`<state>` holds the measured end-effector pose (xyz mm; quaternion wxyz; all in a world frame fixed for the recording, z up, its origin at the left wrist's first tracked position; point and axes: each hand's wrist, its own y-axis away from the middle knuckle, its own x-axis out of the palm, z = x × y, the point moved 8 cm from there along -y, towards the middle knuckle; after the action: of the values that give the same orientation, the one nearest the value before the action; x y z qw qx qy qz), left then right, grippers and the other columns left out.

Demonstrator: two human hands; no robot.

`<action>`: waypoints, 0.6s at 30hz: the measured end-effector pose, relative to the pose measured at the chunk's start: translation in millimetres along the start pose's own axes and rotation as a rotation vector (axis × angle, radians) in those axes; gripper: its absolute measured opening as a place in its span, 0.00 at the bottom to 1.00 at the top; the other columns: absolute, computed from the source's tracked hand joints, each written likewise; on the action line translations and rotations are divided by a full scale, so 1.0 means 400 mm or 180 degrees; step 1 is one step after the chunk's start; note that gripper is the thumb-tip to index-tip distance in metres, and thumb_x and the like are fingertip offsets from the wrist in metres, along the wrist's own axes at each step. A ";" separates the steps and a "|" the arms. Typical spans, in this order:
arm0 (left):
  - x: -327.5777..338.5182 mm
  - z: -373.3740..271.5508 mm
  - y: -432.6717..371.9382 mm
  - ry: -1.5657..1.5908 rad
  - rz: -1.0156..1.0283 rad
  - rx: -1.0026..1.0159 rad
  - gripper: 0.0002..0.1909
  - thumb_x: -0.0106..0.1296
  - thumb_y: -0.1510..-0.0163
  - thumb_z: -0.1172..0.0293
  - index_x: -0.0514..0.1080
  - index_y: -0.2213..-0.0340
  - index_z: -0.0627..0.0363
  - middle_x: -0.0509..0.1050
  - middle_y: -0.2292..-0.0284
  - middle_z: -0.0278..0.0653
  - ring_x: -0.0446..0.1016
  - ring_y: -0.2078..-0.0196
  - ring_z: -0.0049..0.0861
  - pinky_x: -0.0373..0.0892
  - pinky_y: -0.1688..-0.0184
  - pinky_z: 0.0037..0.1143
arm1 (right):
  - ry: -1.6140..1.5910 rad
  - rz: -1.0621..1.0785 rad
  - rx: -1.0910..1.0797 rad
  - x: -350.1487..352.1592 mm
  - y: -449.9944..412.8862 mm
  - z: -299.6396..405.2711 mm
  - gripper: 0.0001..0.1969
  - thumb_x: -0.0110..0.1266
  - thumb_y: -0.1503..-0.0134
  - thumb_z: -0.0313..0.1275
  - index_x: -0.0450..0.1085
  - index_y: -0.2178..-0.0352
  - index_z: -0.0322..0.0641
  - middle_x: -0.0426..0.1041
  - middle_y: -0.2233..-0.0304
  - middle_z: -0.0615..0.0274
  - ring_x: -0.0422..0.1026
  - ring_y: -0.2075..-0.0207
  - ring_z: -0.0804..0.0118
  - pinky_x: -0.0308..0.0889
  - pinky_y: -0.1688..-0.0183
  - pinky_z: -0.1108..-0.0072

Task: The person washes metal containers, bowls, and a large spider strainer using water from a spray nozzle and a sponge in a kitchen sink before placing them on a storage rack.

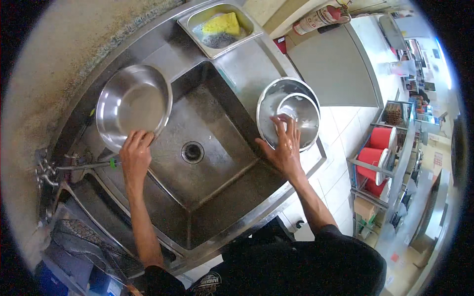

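My left hand (137, 152) grips the near rim of a wide stainless steel bowl (105, 114), which is tilted over the left side of the sink basin (218, 155). The inside of that bowl faces me and looks bare. On the drainboard to the right, my right hand (284, 148) reaches over a steel bowl (268, 100) that has a smaller metal bowl (305, 105) inside it. Its fingers are spread and wet, with the fingertips at the smaller bowl; whether they touch it I cannot tell.
A steel pan (255, 35) at the back holds suds, a yellow sponge (224, 24) and a dark scouring pad (218, 40). The faucet (85, 166) juts in from the left. A fire extinguisher (316, 20) stands beyond the counter. A rack at right carries red containers (372, 161).
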<state>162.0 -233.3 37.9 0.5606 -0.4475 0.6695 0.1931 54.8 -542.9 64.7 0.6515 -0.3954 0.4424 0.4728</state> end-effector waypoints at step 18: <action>0.007 0.021 0.254 0.0122 -0.1888 -0.1415 0.23 0.56 0.57 0.71 0.63 0.58 0.53 0.61 0.56 0.40 0.58 0.49 0.36 0.48 0.44 0.45 | -0.1457 0.1117 -0.1084 -0.106 0.131 0.228 0.12 0.52 0.54 0.16 0.66 0.66 0.35 0.70 0.67 0.51 0.70 0.68 0.51 0.66 0.66 0.69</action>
<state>83.9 -174.7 8.1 0.4685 -0.7365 0.4628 0.1545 15.7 -456.3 126.7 0.5673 -0.2999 0.2605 0.7214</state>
